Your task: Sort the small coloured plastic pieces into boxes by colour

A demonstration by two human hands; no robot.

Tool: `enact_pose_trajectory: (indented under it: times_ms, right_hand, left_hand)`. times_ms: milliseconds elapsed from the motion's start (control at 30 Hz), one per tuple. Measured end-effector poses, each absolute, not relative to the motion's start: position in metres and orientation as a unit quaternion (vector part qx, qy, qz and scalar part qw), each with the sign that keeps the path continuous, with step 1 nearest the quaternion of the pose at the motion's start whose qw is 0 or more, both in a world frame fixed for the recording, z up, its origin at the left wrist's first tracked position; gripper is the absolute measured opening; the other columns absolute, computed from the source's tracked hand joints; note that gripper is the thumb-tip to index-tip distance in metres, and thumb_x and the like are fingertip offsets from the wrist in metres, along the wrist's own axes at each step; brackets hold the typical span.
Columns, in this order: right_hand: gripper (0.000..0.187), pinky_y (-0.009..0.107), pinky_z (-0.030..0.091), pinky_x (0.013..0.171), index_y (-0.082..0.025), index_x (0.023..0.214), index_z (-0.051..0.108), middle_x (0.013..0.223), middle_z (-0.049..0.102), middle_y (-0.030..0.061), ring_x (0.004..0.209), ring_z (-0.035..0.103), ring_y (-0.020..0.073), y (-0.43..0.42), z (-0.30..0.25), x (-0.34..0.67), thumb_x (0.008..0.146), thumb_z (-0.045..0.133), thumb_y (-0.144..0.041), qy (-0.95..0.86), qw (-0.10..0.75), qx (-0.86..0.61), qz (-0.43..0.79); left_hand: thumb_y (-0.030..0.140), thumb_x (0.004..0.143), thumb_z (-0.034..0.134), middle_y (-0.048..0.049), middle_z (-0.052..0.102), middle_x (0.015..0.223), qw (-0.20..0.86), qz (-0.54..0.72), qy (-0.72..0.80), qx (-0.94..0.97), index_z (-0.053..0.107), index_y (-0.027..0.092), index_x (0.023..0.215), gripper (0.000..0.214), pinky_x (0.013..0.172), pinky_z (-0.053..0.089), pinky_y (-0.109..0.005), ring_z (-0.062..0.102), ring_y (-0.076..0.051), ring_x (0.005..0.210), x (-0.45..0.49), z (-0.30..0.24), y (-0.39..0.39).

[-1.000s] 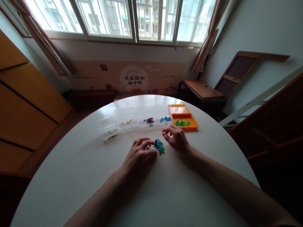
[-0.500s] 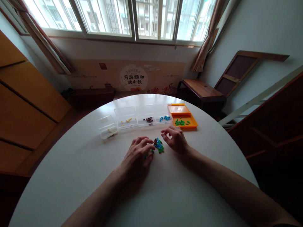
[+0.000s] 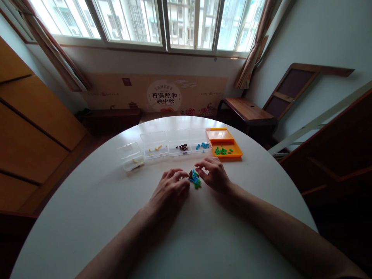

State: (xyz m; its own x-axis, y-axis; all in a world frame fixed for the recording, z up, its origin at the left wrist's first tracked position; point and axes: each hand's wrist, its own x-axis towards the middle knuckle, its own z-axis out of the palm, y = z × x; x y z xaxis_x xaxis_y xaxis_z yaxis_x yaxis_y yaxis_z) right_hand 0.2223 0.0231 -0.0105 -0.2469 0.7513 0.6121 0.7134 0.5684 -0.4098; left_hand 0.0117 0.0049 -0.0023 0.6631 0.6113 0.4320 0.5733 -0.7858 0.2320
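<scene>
A small heap of mixed beads (image 3: pixel 195 179), blue, green and dark, lies on the round white table (image 3: pixel 95 201) between my hands. My left hand (image 3: pixel 170 193) rests palm down just left of the heap, its fingers curled with the tips at the heap's edge. My right hand (image 3: pixel 213 174) sits just right of the heap, fingers bent and slightly apart, fingertips touching the beads. Whether either hand pinches a bead is too small to see.
Beyond the heap stands a row of clear boxes: one with pale yellow bits (image 3: pixel 130 155), one with yellow bits (image 3: pixel 154 145), one with dark beads (image 3: pixel 179 142), one with blue beads (image 3: pixel 201 141). An orange box (image 3: pixel 224 143) holds green beads. A wooden stool (image 3: pixel 247 110) stands past the table.
My right hand has slid left, closer to the heap. My left hand's fingers have shifted slightly at the heap's left edge.
</scene>
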Motion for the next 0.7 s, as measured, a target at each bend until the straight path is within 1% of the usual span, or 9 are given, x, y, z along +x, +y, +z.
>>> enact_pose_trajectory:
  times_ms: [233, 433, 567, 700]
  right_hand:
    - [0.009, 0.031, 0.037, 0.075, -0.021, 0.085, 0.066, 0.077, 0.067, 0.0016, 0.075, 0.059, 0.0157, 0.013, -0.003, 0.214, 0.087, 0.058, -0.023, -0.844, 0.373, -0.386, -0.005]
    - [0.012, 0.032, 0.037, 0.076, -0.021, 0.093, 0.064, 0.081, 0.068, 0.0024, 0.075, 0.058, 0.0156, 0.008, -0.002, 0.209, 0.09, 0.056, -0.03, -0.874, 0.355, -0.33, -0.035]
    - [0.012, 0.032, 0.036, 0.075, -0.021, 0.088, 0.061, 0.081, 0.069, 0.0017, 0.076, 0.059, 0.0148, 0.006, -0.001, 0.207, 0.092, 0.054, -0.028, -0.88, 0.355, -0.312, -0.048]
    - [0.015, 0.031, 0.036, 0.072, -0.02, 0.082, 0.059, 0.079, 0.069, 0.001, 0.072, 0.057, 0.0139, 0.003, 0.003, 0.204, 0.094, 0.051, -0.026, -0.878, 0.365, -0.304, -0.061]
  left_hand:
    - [0.02, 0.093, 0.049, -0.0045, 0.066, 0.103, 0.035, 0.281, 0.335, 0.899, 0.061, 0.02, 0.088, 0.013, 0.089, 0.039, -0.037, 0.052, -0.021, 0.106, 0.012, -0.002, 0.006]
    - [0.023, 0.093, 0.05, -0.0047, 0.066, 0.094, 0.052, 0.344, 0.355, 0.867, 0.059, 0.019, 0.089, 0.011, 0.084, 0.04, -0.034, 0.054, -0.019, 0.094, 0.011, 0.0, 0.008]
    - [0.026, 0.094, 0.05, -0.0044, 0.065, 0.09, 0.07, 0.366, 0.34, 0.863, 0.057, 0.019, 0.085, 0.014, 0.083, 0.04, -0.034, 0.054, -0.019, 0.091, 0.011, 0.002, 0.007]
    - [0.026, 0.094, 0.05, -0.0042, 0.065, 0.088, 0.085, 0.378, 0.324, 0.863, 0.058, 0.019, 0.083, 0.015, 0.082, 0.041, -0.033, 0.054, -0.018, 0.089, 0.01, 0.003, 0.006]
